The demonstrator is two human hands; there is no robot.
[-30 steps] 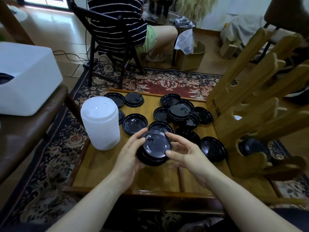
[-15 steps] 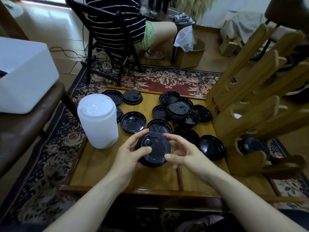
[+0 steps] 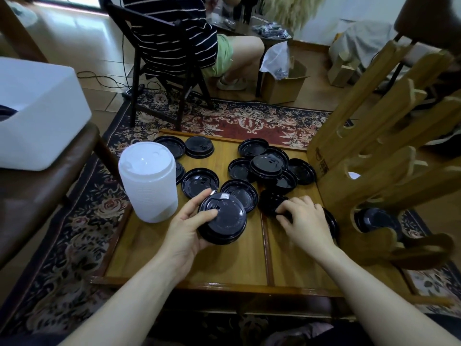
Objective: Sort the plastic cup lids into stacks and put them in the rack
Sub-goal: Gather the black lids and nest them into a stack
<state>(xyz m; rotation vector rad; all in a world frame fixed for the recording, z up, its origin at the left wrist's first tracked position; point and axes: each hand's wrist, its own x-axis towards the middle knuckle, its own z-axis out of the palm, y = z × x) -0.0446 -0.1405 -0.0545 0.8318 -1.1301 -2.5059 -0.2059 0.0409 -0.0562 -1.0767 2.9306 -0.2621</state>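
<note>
I see L hand (image 3: 185, 229) grasping black lid stack (image 3: 222, 219); R hand (image 3: 303, 218) fingers curled pinching loose lid (image 3: 270, 201) on table (image 3: 232, 265).

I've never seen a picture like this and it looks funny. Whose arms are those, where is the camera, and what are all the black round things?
The camera sits on a person's head and looks down, so you see that person's own two arms, as if they were yours. The left hand holds a small stack of black lids. The right hand reaches onto another black lid lying on the wooden table. Those round things are plastic lids for drinking cups, and many more loose lids lie scattered on the table. The tall white thing is a stack of white lids. At the right stands a wooden rack with slots where lid stacks go. Behind the table, someone else sits on a chair.
</note>
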